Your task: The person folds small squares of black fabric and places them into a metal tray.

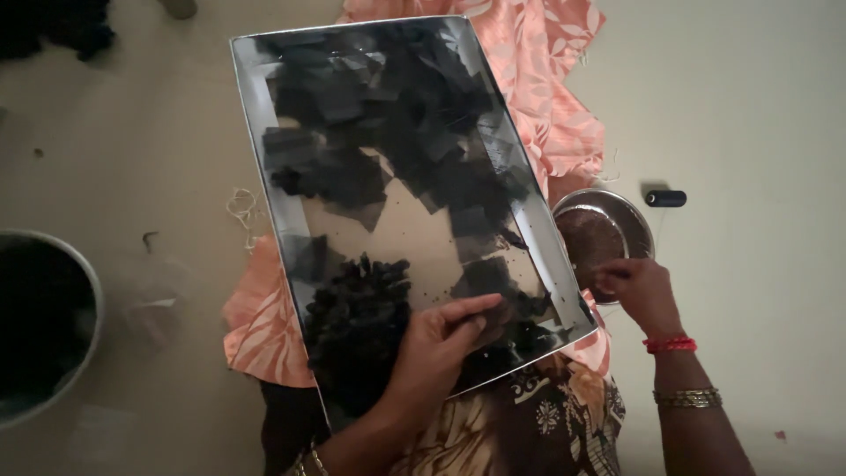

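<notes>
A large shiny metal tray (257,115) rests on my lap, tilted away from me. Several black net fabric squares (414,132) lie scattered over it. A heap of small dark gathered bundles (357,322) sits at its near left. My left hand (441,339) lies on the tray's near end, fingers pressed on a black net square (493,278). My right hand (639,291) reaches into a small round steel bowl (608,207) beside the tray's right edge, fingertips pinched together; what they hold is too small to see.
A black thread spool (666,198) lies on the floor right of the bowl. A large round metal basin (44,322) with dark contents stands at the left. Pink leaf-patterned cloth (555,97) spreads under the tray. A dark fabric pile (53,26) is at top left.
</notes>
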